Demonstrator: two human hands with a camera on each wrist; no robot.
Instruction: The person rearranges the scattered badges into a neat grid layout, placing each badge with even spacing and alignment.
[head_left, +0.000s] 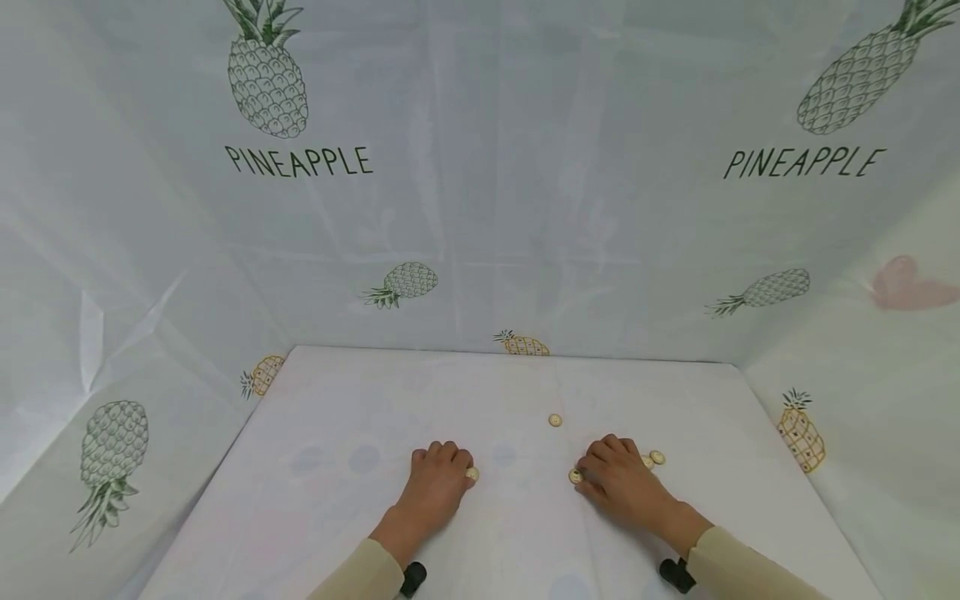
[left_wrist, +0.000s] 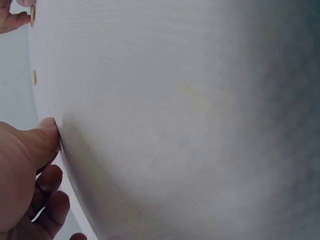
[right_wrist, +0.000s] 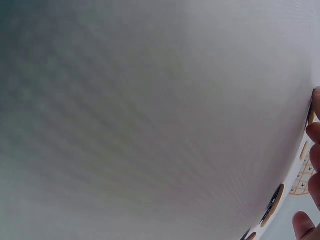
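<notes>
A small, round, pale yellow, wooden-looking disc (head_left: 472, 473) sits at the fingertips of the left hand (head_left: 435, 482), which pinches it low over the white counter (head_left: 510, 533); the fingers cover part of it. A second disc (head_left: 576, 476), of the same kind with a dark mark at its centre, is at the thumb and fingertips of the right hand (head_left: 621, 479), which grips it by the edge, also low over the counter. The hands are apart, with bare surface between them.

A third disc (head_left: 555, 420) lies flat on the counter, farther from the person than both hands and nearer the right one. Just beside the right hand, on its outer side, lie a fourth disc (head_left: 657, 457) and a fifth disc (head_left: 647, 462), close together, the fifth partly hidden by the hand.

The counter's covering carries faint pastel spots. The person's beige sleeves (head_left: 363, 575) reach in from the near edge, with a small black device (head_left: 413, 577) under each wrist. Around the counter hang pale, creased sheets (head_left: 480, 208) printed with green and yellow pineapples, the word PINEAPPLE and a pink heart (head_left: 909, 287).
</notes>
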